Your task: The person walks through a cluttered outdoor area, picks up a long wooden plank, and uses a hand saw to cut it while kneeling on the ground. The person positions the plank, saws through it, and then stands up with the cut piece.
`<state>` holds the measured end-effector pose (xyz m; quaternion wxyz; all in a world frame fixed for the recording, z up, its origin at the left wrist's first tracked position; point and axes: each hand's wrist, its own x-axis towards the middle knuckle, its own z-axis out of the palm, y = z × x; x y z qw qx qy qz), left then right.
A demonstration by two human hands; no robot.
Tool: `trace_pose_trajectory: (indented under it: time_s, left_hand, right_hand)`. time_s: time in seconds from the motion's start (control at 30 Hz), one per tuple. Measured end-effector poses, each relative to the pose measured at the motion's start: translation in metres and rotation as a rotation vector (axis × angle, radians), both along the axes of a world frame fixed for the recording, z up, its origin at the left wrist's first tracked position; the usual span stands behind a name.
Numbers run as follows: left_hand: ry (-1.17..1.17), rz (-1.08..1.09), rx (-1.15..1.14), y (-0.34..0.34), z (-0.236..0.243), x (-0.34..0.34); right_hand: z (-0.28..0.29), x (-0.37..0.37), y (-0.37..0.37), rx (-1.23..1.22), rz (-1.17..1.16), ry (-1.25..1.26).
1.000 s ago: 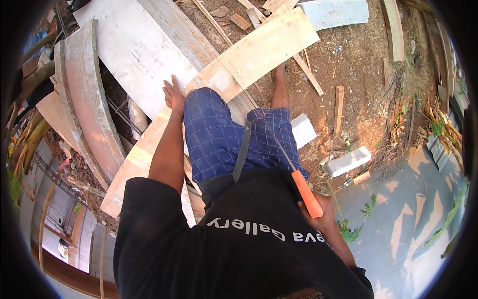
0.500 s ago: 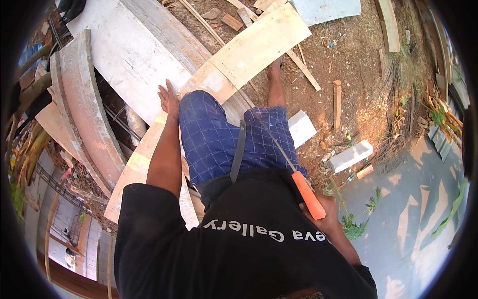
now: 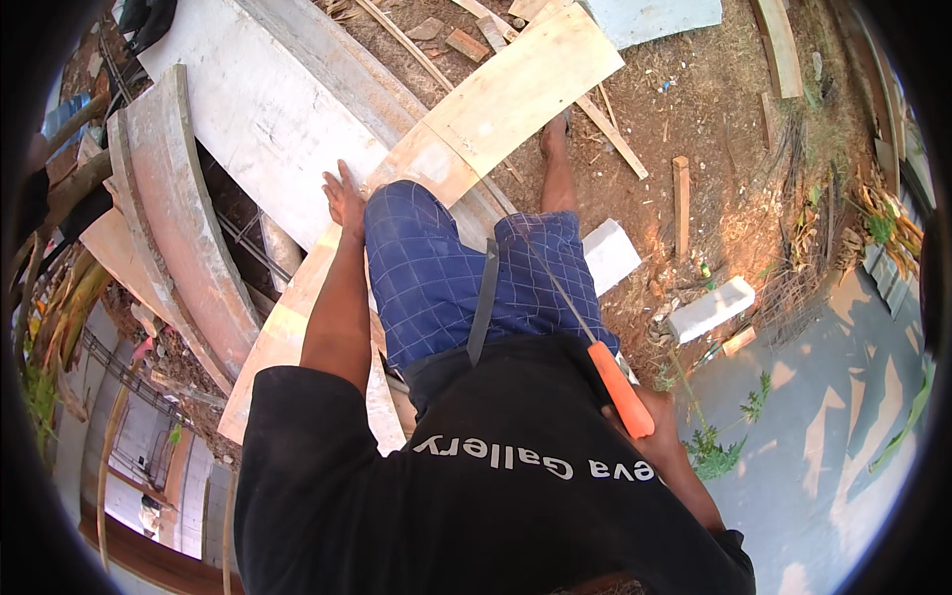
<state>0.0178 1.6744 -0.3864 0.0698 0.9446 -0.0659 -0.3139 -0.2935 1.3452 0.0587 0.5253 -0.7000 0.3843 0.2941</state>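
My left hand [image 3: 345, 203] lies with fingers spread beside my left knee, at the edge of a long pale wooden board [image 3: 526, 94]. A white-faced panel [image 3: 258, 109] is under its fingertips. The board runs diagonally beneath my knee, and its lower part shows again by my left forearm. In my right hand [image 3: 656, 421], held at my right hip, is the orange handle of a handsaw [image 3: 620, 389]. Its thin blade, seen nearly edge-on, slants up past my right thigh toward the board. My body and the handle hide most of the right fingers.
Curved, weathered boards [image 3: 188, 208] stand at the left. White blocks [image 3: 712, 309] and a short wood offcut [image 3: 681, 208] lie on the dirt at the right. Narrow wood strips [image 3: 610, 139] are scattered ahead near my foot. A grey paved surface [image 3: 793, 446] stretches along the lower right.
The whole view has shifted slightly, so everything sits a little further right. My left fingers look a bit more raised and spread. The handsaw has hardly moved against my body.
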Motion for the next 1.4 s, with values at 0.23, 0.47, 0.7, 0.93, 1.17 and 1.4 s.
trace_pose_trajectory:
  time_s: [0.23, 0.47, 0.7, 0.93, 1.17, 1.4]
  left_hand:
    - [0.014, -0.031, -0.007, -0.010, 0.000, -0.001]
    - [-0.025, -0.004, -0.006, 0.003, 0.001, -0.006]
    - [-0.004, -0.032, -0.009, -0.006, -0.003, 0.006]
    - [0.038, 0.012, 0.036, -0.002, 0.002, 0.004]
    - [0.065, 0.020, 0.041, -0.004, 0.008, 0.002]
    - [0.053, -0.014, 0.087, 0.004, 0.006, 0.000]
  right_hand:
    - [-0.232, 0.111, 0.026, -0.065, -0.073, -0.187]
    - [-0.035, 0.016, 0.008, 0.040, -0.011, -0.012]
    - [-0.181, 0.063, 0.026, -0.082, -0.111, -0.166]
    - [-0.112, 0.032, 0.017, -0.037, -0.015, -0.140]
    - [-0.118, 0.034, 0.015, -0.028, -0.131, -0.124]
    - [-0.162, 0.057, 0.015, -0.011, -0.055, -0.186]
